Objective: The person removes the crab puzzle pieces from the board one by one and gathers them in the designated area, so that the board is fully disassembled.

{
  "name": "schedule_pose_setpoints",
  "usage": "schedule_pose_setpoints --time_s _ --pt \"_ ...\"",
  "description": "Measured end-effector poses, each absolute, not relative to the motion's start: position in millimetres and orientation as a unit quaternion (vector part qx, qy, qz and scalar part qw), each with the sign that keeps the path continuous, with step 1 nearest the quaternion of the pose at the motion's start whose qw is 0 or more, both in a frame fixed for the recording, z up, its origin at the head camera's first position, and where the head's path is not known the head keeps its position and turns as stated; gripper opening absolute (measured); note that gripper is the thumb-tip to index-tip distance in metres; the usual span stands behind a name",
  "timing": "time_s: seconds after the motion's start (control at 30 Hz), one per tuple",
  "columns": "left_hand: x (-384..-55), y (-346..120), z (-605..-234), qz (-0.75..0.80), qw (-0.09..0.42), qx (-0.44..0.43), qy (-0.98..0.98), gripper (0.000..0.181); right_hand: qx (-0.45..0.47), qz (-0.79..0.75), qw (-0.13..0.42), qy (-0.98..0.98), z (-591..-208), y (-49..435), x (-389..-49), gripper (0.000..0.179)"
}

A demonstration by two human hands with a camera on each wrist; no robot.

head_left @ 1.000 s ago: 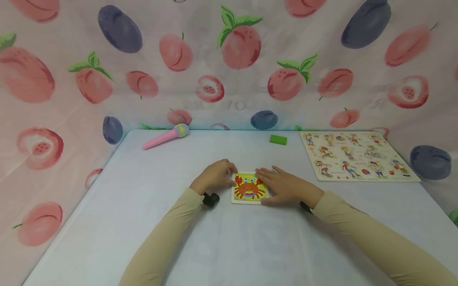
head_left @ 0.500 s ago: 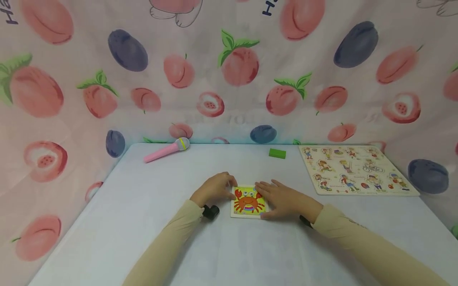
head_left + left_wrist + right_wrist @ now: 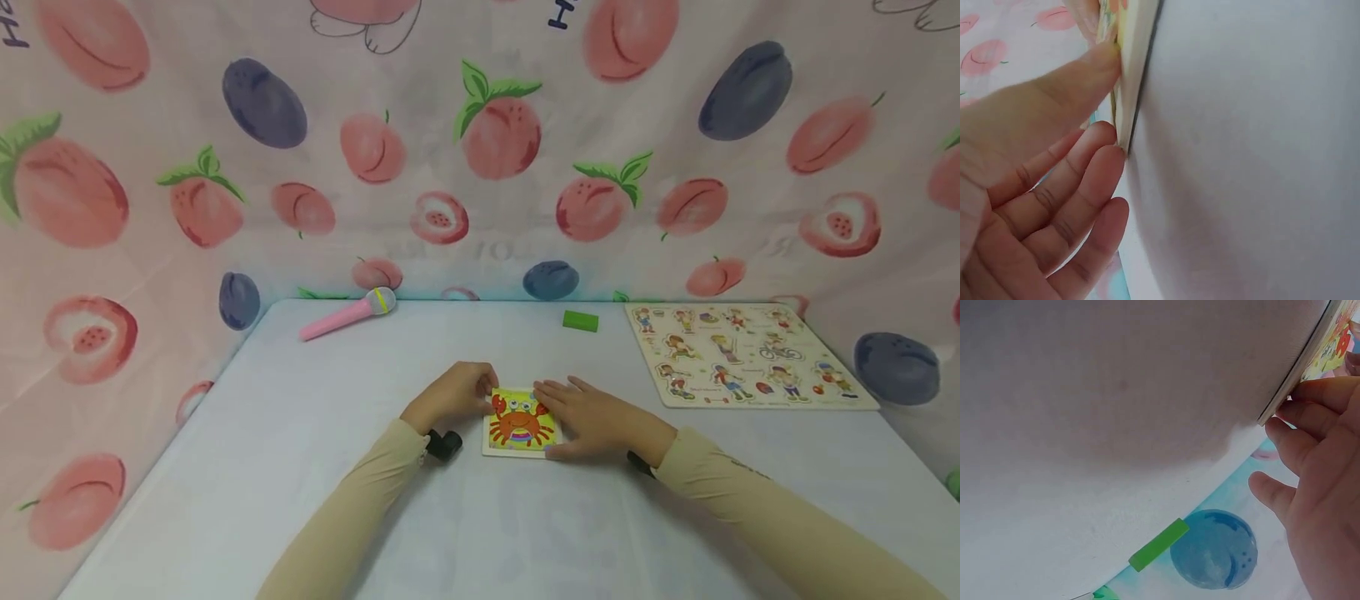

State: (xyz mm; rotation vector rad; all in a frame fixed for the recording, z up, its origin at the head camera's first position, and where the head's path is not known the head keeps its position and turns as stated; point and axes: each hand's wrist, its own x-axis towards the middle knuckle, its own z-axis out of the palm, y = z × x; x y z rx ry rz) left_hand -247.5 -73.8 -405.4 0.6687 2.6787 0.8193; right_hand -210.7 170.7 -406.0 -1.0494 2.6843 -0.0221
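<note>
A small square crab jigsaw puzzle [image 3: 521,425] in a pale frame lies flat at the middle of the table. At its upper left corner my left hand [image 3: 452,395] pinches a yellow puzzle piece [image 3: 501,402] between thumb and fingers. That corner of the picture overlaps the frame's top edge. In the left wrist view the thumb [image 3: 1094,65] is on the picture side and the other fingers curl by the frame's end. My right hand [image 3: 600,421] rests on the puzzle's right side, fingers fairly straight over the upper right corner, thumb at the lower right.
A pink toy microphone [image 3: 347,315] lies at the back left of the white table [image 3: 480,533]. A green block [image 3: 581,321] sits at the back, right of centre. At the right back is a large board [image 3: 750,357] with figure pieces. A fruit-print cloth [image 3: 442,125] hangs behind.
The head view has tilted up. My left fingers have shifted slightly, and the puzzle's upper left piece now looks raised over the frame. My right hand keeps its place on the puzzle.
</note>
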Motion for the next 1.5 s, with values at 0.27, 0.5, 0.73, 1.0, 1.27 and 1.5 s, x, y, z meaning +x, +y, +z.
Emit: schedule_pose_setpoints --time_s 0.27,0.5,0.73,1.0,1.27,1.5 --pt "-248.8 -74.5 -403.8 0.313 0.125 0.229 0.913 0.022 -0.365 -0.001 0.129 0.922 -405.8 170.2 -212.7 0.092" --pt "-250.8 -74.1 -406.6 0.314 0.132 0.229 0.912 0.024 -0.361 -0.004 0.131 0.923 -404.8 170.0 -211.3 0.092" --pt "-251.2 -76.1 -406.0 0.319 0.134 0.230 0.910 0.023 -0.358 -0.002 0.131 0.925 -405.9 169.7 -211.0 0.093" --pt "-251.4 -77.0 -405.5 0.333 0.132 0.227 0.906 0.022 -0.358 -0.001 0.130 0.925 -405.3 169.8 -211.4 0.093" --pt "-253.1 -76.9 -406.9 0.327 0.131 0.238 0.905 0.021 -0.365 0.009 0.127 0.922 -406.1 170.5 -212.0 0.094" --pt "-255.3 -75.7 -407.0 0.317 0.126 0.244 0.908 0.022 -0.395 0.002 0.111 0.912 -406.1 171.5 -212.8 0.090"
